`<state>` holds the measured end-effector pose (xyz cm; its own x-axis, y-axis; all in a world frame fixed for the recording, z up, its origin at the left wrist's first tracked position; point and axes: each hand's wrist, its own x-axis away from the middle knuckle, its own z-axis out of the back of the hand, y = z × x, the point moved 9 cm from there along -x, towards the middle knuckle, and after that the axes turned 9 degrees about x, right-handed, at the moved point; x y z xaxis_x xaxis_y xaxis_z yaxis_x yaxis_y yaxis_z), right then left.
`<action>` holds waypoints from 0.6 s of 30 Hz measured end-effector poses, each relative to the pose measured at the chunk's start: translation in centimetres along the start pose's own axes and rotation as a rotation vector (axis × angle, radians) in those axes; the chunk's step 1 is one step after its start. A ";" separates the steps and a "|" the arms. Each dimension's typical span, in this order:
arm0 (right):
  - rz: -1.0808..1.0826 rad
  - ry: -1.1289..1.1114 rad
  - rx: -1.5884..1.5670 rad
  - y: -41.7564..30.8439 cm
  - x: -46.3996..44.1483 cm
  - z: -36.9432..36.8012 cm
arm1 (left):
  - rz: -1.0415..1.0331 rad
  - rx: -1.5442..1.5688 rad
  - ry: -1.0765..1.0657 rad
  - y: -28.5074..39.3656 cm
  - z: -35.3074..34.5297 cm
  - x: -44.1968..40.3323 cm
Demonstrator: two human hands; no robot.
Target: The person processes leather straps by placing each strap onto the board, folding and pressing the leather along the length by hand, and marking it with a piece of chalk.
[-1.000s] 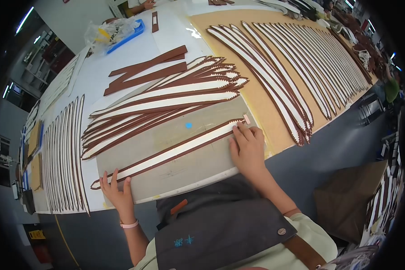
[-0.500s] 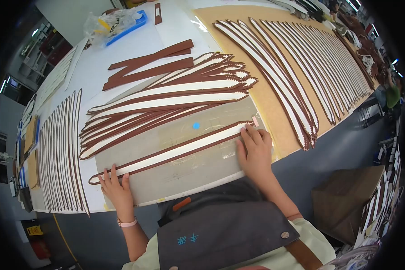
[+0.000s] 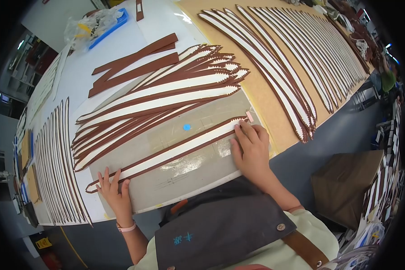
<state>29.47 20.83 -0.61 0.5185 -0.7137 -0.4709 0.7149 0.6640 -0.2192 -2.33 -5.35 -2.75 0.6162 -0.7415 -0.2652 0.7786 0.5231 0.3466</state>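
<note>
Half a second on, my remote view has swung so that the table sits further left; both hands keep their places. One long white strip with brown edges (image 3: 180,149) slants from 8 o'clock to 3 o'clock on one grey mat (image 3: 189,180). I count two bare hands, well apart: the left hand (image 3: 115,195) at 8 o'clock, fingers spread, touching the strip near its tapered end; the right hand (image 3: 254,150) between 3 and 4, fingertips on the other end, thumb held away. One small pink tab (image 3: 249,116) lies just beside that end. One round blue disc (image 3: 187,127) sits near centre. Towards 10 and 11: one heap of similar strips (image 3: 162,101), too overlapped to count, three flat brown straps (image 3: 139,73), and one blue tray (image 3: 108,34).
</note>
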 end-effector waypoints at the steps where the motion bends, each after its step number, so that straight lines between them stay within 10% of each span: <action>1: -0.004 -0.002 -0.001 0.0 0.1 -0.1 | 0.005 0.015 0.004 -0.2 -0.1 0.0; 18: 0.042 -0.003 0.044 -0.2 0.2 -0.2 | 0.003 0.015 0.030 0.6 -0.3 -0.6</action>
<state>29.33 20.63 -0.79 0.5498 -0.6864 -0.4760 0.7126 0.6828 -0.1614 -2.20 -4.44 -2.65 0.6217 -0.7272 -0.2911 0.7754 0.5185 0.3605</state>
